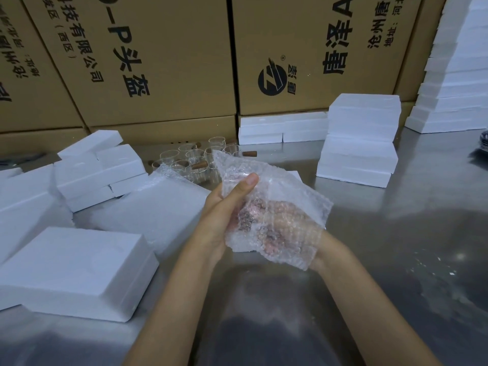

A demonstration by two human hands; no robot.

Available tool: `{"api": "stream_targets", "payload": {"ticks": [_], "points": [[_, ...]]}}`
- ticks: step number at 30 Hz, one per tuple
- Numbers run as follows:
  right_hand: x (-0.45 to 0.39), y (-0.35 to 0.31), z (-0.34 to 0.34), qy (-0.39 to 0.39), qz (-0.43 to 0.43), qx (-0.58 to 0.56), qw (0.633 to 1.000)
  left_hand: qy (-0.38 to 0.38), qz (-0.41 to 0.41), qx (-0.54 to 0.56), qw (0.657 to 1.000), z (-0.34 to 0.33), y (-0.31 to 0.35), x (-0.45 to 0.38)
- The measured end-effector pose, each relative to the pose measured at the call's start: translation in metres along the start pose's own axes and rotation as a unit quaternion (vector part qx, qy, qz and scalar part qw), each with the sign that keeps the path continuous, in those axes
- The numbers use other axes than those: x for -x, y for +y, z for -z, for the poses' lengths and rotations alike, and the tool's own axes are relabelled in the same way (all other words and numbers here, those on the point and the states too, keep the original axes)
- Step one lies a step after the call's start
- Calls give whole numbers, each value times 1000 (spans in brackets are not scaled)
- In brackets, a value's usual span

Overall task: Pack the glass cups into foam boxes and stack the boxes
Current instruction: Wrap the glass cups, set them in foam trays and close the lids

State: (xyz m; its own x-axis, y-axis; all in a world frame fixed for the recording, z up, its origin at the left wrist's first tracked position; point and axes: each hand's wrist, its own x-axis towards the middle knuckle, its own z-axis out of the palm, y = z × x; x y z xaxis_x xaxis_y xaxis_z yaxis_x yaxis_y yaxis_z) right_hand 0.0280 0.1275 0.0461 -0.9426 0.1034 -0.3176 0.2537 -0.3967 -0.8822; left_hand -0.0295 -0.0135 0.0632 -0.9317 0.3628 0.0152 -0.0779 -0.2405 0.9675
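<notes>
Both hands hold a sheet of bubble wrap (pixel 274 207) above the metal table (pixel 396 247) at mid-frame. My left hand (pixel 224 207) grips its left side, thumb pressed on top. My right hand (pixel 293 228) lies under and inside the wrap, mostly hidden; a glass cup seems bundled inside, blurred. Several glass cups (pixel 195 159) with brown wooden handles stand behind the wrap near the cartons. A closed foam box (pixel 76 270) lies at the near left. A stack of foam boxes (pixel 361 138) rises at the right.
More bubble wrap sheets (pixel 158 207) lie left of my hands. Loose foam pieces (pixel 97 167) pile up at the left. Large cardboard cartons (pixel 163 62) wall off the back. Foam slabs (pixel 282 128) lean against them, and a tall foam stack (pixel 459 75) fills the far right.
</notes>
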Motion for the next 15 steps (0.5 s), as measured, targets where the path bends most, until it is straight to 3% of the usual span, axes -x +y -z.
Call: {"api": "stream_targets", "payload": {"ticks": [4,7,10,12,15], "points": [[-4,-26,1,-49,175,16,983,21,-21,103,994,6,7,-2],[-15,-33,16,83,268,-29,959,44,-37,173,983,18,12,-5],[-18,-27,24,201,312,177,911,21,-43,227,973,25,12,-7],[-15,-25,22,128,269,283,912,17,-43,257,965,26,10,-8],[-6,-19,9,-90,167,337,922,10,-53,280,958,23,7,-9]]}}
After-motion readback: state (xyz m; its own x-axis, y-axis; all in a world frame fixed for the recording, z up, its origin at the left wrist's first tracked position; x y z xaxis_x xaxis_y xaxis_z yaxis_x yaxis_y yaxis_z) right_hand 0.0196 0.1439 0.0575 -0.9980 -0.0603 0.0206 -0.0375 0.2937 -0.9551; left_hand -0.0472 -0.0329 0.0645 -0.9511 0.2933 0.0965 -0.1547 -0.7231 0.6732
